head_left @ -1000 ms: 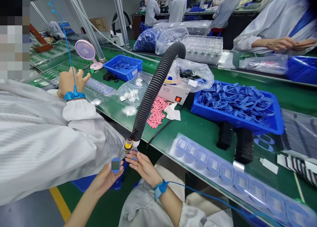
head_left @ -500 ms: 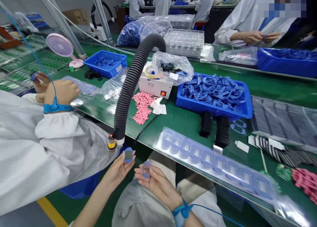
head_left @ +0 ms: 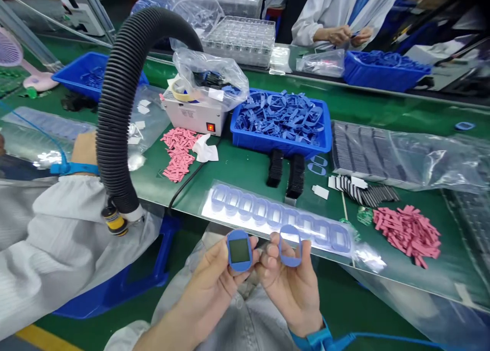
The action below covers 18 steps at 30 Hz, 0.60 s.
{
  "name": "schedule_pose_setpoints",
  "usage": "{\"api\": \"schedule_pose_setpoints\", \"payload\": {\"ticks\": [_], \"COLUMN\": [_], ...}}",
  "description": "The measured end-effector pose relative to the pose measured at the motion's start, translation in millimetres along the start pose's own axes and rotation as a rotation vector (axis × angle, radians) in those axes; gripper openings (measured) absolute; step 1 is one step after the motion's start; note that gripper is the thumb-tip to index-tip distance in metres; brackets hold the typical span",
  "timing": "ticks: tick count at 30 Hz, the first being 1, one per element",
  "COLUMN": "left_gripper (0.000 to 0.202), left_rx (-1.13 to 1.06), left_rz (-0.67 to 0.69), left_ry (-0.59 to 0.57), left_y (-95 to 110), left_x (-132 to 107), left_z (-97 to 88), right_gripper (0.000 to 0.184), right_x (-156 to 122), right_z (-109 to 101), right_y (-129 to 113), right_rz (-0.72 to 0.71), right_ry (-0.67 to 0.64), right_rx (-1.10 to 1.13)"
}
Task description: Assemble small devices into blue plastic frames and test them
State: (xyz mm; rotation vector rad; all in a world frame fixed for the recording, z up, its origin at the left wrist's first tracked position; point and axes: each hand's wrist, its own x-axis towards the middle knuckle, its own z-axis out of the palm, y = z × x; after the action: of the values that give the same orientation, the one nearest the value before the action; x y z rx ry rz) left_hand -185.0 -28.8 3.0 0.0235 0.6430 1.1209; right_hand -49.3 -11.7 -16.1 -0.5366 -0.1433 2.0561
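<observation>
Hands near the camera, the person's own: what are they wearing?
The left hand and the right hand are bare, with no gloves. The right wrist has a blue strap with a thin blue cable. The left arm has a white sleeve.

A long green table (head_left: 248,172) runs across the room. Past the table, a person in a white coat (head_left: 337,14) sits at one more table. Silver poles (head_left: 26,26) stand at its left end. Below the table, a yellow line (head_left: 42,339) crosses the green floor (head_left: 337,310).

Parts bin (head_left: 281,145) behind formed tray (head_left: 275,213), switch box (head_left: 191,121) at left.
</observation>
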Motion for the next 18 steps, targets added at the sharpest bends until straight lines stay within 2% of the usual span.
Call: {"api": "schedule_pose_setpoints", "payload": {"ticks": [4, 8, 14, 18], "left_gripper": [0.019, 0.019, 0.025, 0.024], "left_rx": [-0.057, -0.108, -0.081, -0.084], "left_rz": [-0.017, -0.074, -0.107, -0.120], "left_ry": [-0.029, -0.007, 0.013, 0.062], "left_y": [-17.9, -29.6, -36.5, -38.7], "left_x": [12.3, 20.5, 28.2, 30.8], "left_z": [18.0, 25.5, 33.2, 34.4], "right_gripper": [0.030, 0.031, 0.032, 0.036], "right_x": [-8.8, -17.6, -34.4, -38.7], "right_z": [-3.1, -8.0, -17.2, -16.1], "right_y": [-17.5, -30.0, -42.3, -48.8], "right_rz": [-0.130, -0.237, -0.315, -0.426], "right_ry": [0.068, 0.145, 0.144, 0.242], "right_rx": [-0.121, -0.229, -0.469, -0.670]}}
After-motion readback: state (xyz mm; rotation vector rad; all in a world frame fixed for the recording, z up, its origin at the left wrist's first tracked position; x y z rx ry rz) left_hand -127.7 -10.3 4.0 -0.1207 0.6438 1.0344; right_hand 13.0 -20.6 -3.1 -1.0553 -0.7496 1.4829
